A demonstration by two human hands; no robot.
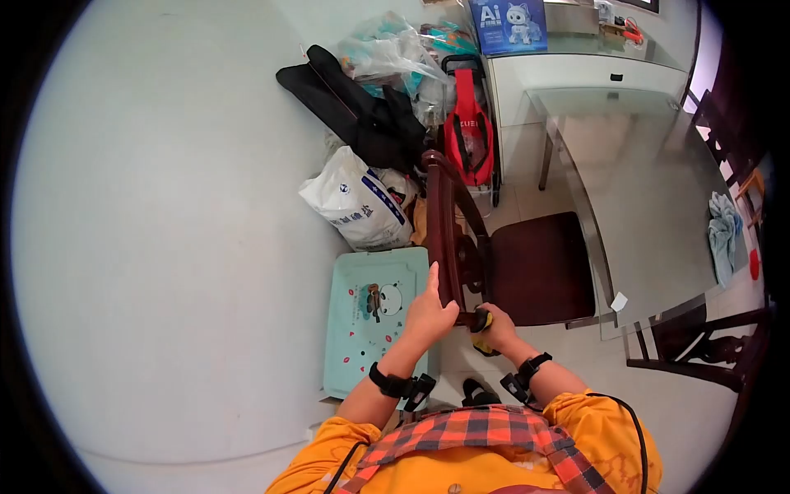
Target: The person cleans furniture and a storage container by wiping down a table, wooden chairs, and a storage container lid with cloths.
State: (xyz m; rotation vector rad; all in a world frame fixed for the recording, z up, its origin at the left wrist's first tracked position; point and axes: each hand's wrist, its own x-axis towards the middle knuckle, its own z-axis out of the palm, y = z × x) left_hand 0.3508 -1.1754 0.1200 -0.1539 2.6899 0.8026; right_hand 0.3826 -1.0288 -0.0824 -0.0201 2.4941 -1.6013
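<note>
Head view: glass table (pixel 642 189) stands on the right-hand side.
Chair (pixel 539 267): between table and green bin (pixel 340 346), seat toward the table.
Backrest (pixel 442 222): long axis runs forward from the hands, its near end between them.
Left hand (pixel 426 319): against the backrest's bin side, index finger stretched along it; cannot tell whether the others grasp.
Right hand (pixel 499 332): fingers wrapped around a yellow-and-black tool (pixel 482 320), right at that near end.
</note>
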